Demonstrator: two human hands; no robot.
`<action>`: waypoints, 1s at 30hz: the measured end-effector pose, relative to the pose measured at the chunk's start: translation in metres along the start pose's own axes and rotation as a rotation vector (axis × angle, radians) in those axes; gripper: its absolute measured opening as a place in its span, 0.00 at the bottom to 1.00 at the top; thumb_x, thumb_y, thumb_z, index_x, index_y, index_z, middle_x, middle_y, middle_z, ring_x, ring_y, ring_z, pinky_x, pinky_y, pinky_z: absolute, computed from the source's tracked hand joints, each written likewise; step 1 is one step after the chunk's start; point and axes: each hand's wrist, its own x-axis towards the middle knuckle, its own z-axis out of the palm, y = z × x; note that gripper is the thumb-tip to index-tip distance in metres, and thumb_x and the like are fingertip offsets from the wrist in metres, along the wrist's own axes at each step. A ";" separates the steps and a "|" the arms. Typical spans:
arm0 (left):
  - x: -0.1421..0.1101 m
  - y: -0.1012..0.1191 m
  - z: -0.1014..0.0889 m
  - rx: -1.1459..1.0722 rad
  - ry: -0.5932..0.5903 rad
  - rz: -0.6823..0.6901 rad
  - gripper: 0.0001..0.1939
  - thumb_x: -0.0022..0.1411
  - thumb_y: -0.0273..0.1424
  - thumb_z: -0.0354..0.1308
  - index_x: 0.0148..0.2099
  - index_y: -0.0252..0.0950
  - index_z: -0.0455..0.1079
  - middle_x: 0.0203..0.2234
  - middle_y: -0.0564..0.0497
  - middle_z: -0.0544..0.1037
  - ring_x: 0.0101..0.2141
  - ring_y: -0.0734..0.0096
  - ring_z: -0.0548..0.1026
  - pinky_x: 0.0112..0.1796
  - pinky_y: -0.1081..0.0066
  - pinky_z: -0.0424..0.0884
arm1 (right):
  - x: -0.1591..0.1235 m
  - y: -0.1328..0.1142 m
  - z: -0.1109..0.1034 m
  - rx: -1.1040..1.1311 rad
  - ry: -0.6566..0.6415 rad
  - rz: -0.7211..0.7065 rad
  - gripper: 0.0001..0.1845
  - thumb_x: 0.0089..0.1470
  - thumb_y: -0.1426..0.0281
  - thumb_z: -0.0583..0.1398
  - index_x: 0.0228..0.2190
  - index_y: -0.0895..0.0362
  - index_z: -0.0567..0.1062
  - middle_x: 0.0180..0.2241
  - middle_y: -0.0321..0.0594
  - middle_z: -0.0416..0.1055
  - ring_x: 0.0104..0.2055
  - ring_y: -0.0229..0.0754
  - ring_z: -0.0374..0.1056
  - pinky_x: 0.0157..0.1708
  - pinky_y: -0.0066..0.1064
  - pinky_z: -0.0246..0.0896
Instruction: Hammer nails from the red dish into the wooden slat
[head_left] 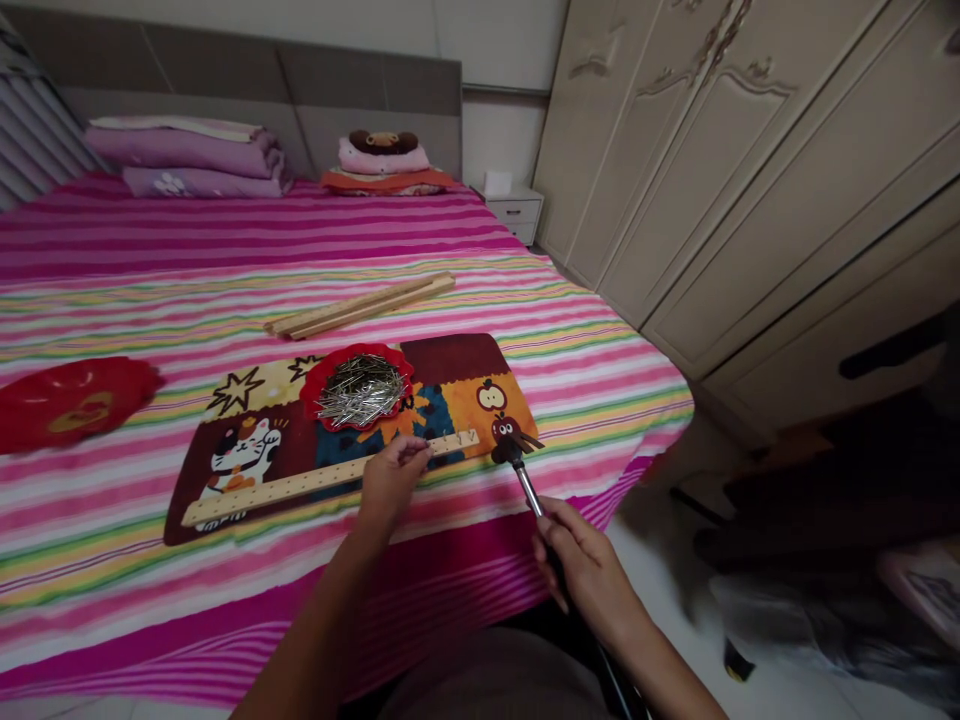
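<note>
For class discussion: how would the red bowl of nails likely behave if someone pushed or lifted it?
The red bowl is probably heavy for its size, since a heap of metallic nails fills it. The nails look loose, so tilting could well spill some. Its wide, seemingly shallow shape suggests sliding rather than tipping when pushed.

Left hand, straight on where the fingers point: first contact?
Probably the nails standing near the far right end of the wooden strip, just past the left hand's fingertips. Fingertip height over the strip is unclear.
</note>
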 end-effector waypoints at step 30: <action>0.009 -0.014 0.026 0.047 0.046 0.053 0.11 0.47 0.40 0.60 0.31 0.39 0.72 0.19 0.57 0.75 0.21 0.75 0.72 0.28 0.75 0.69 | 0.003 0.003 0.001 -0.021 -0.045 -0.020 0.16 0.53 0.57 0.54 0.35 0.57 0.66 0.18 0.27 0.60 0.12 0.29 0.50 0.09 0.22 0.43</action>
